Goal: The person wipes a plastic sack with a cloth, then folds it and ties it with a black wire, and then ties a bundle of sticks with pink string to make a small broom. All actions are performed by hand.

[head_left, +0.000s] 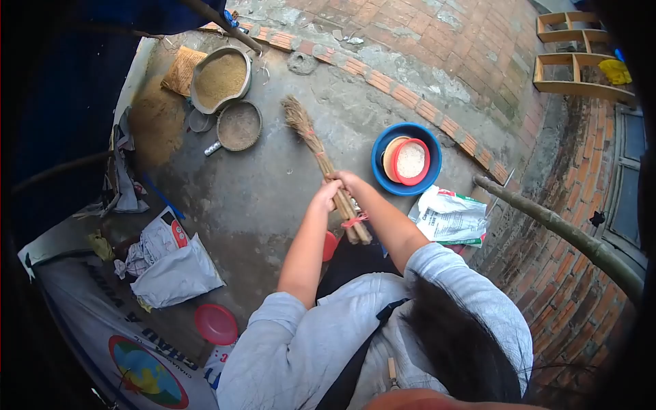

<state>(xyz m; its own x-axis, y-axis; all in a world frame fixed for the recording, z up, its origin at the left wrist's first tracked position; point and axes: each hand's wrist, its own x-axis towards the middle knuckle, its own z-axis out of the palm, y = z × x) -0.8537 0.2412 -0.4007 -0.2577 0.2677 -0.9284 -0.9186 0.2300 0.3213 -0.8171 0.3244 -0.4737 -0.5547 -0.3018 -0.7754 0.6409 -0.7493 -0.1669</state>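
Observation:
A straw broom (318, 150) stretches away from my body over the concrete floor, its bristly head at the far end. Red and pink ties bind it, and its thick stalk ends point back toward me. My left hand (327, 195) is wrapped round the stalks. Just beside it, my right hand (348, 182) closes on the same stalks, the two hands nearly touching. Some fingers of both hands are hidden.
Left of the broom stand a basin of tan grainy material (222, 78) and a round sieve (240, 126) near a brown heap (154, 123). To the right, a blue tub (377, 164) holds a red bowl (426, 164) of pale grains. A bamboo pole (560, 229) slants in.

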